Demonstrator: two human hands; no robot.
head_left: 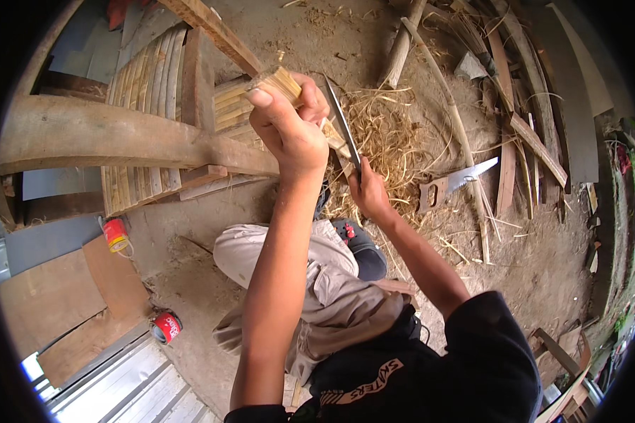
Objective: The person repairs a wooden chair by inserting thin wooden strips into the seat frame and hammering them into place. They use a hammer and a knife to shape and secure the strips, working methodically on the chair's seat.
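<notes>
Pale split bamboo bundle (282,83) clenched in my left hand (289,130); right hand (369,194) fisted on long steel knife (343,127), blade just right of bundle, nearly parallel.

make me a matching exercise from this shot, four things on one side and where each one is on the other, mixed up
Things:
1. bamboo piece
2. knife
3. hand saw
4. red can

Places:
A. lying on the dirt ground among the shavings, right of the hands
B. gripped in the left hand
C. on the ground at lower left, beside the boards
D. held by the right hand, blade up against the bamboo

Pairs: 1-B, 2-D, 3-A, 4-C
</notes>
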